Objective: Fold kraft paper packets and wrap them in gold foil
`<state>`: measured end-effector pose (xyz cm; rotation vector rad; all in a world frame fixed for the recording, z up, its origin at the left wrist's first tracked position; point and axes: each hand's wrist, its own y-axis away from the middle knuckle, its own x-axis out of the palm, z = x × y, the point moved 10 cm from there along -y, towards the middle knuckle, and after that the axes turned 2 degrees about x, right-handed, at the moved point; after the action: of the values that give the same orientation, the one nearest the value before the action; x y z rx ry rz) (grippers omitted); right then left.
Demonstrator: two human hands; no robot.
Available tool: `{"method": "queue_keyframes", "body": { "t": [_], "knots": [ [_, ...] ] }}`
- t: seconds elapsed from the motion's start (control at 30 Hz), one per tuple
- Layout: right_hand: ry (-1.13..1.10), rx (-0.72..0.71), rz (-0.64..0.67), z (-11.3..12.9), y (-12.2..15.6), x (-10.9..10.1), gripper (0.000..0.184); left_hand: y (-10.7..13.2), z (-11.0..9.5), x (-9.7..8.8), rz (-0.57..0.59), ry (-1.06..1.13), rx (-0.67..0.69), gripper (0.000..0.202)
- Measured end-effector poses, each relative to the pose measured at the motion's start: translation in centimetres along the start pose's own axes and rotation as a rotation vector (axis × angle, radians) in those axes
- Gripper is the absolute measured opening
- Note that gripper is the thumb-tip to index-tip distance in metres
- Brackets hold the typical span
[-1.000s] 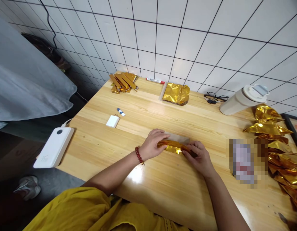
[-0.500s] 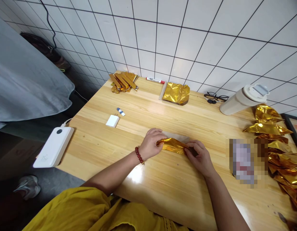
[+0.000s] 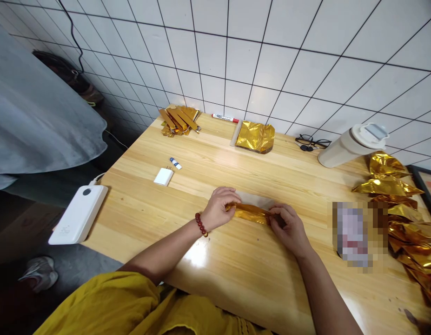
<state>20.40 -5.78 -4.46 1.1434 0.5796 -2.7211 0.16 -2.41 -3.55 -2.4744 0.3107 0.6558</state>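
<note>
A strip of gold foil [image 3: 250, 213] lies folded lengthwise on the wooden table [image 3: 236, 177], over a pale card whose far edge shows behind it. My left hand [image 3: 219, 208], with a red bead bracelet at the wrist, pinches the foil's left end. My right hand [image 3: 288, 227] pinches its right end. Both hands rest on the tabletop with fingers curled around the foil.
Folded gold strips [image 3: 178, 120] and a red marker [image 3: 225, 117] lie at the far edge, beside a stack of gold sheets [image 3: 255, 136]. Glasses [image 3: 312, 142] and a beige tumbler [image 3: 353, 145] stand right. Crumpled gold foil [image 3: 403, 209] piles at right. A charger [image 3: 163, 176] and power bank [image 3: 79, 213] sit left.
The foil has been rolled tighter into a narrower strip between my hands. Both hands stay in nearly the same place.
</note>
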Motion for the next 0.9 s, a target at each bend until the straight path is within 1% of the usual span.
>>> {"method": "queue_keyframes", "body": {
  "t": [0.07,0.13,0.2,0.23,0.27,0.3,0.37,0.4,0.47,0.5,0.57,0.67,0.73,0.8,0.83,0.9],
  "knots": [
    [-0.015,-0.007,-0.017,0.3,0.1,-0.3,0.021,-0.1,0.0,0.1,0.018,-0.019,-0.011,0.017],
    [-0.019,-0.040,-0.094,0.9,0.3,-1.3,0.032,-0.1,0.1,0.3,0.040,-0.038,-0.027,0.013],
    [0.029,-0.121,-0.192,2.1,0.8,-2.5,0.040,-0.1,0.3,0.4,0.045,-0.057,-0.047,0.014],
    [0.070,-0.181,-0.216,2.9,1.1,-2.8,0.042,0.0,0.3,0.4,0.037,-0.065,-0.057,0.015],
    [0.113,-0.244,-0.213,3.7,1.3,-2.8,0.044,0.0,0.4,0.3,0.027,-0.074,-0.065,0.019],
    [0.152,-0.300,-0.180,4.5,1.4,-2.5,0.044,0.1,0.5,0.2,0.017,-0.084,-0.071,0.023],
    [0.211,-0.369,-0.060,5.4,1.3,-1.2,0.044,0.2,0.6,0.2,0.008,-0.103,-0.076,0.032],
    [0.232,-0.380,0.005,5.6,1.2,-0.5,0.043,0.2,0.6,0.3,0.012,-0.112,-0.075,0.036],
    [0.264,-0.368,0.105,5.7,0.9,0.7,0.038,0.3,0.7,0.5,0.029,-0.126,-0.072,0.041],
    [0.273,-0.356,0.134,5.5,0.8,1.0,0.036,0.3,0.7,0.5,0.036,-0.130,-0.072,0.042],
    [0.270,-0.329,0.133,5.2,0.6,1.0,0.029,0.3,0.8,0.6,0.050,-0.132,-0.076,0.044],
    [0.250,-0.277,0.039,4.3,0.5,0.2,0.020,0.3,0.9,0.7,0.059,-0.128,-0.085,0.044],
    [0.249,-0.213,-0.043,3.3,0.5,-0.6,0.013,0.2,0.8,0.6,0.058,-0.125,-0.084,0.045],
    [0.246,-0.129,-0.114,2.3,0.4,-1.3,0.011,0.2,0.7,0.6,0.056,-0.125,-0.084,0.045],
    [0.236,-0.089,-0.143,1.8,0.4,-1.6,0.014,0.2,0.7,0.6,0.057,-0.125,-0.086,0.045],
    [0.204,-0.036,-0.175,1.2,0.3,-1.9,0.028,0.2,0.7,0.6,0.064,-0.122,-0.090,0.047]
  ]
}}
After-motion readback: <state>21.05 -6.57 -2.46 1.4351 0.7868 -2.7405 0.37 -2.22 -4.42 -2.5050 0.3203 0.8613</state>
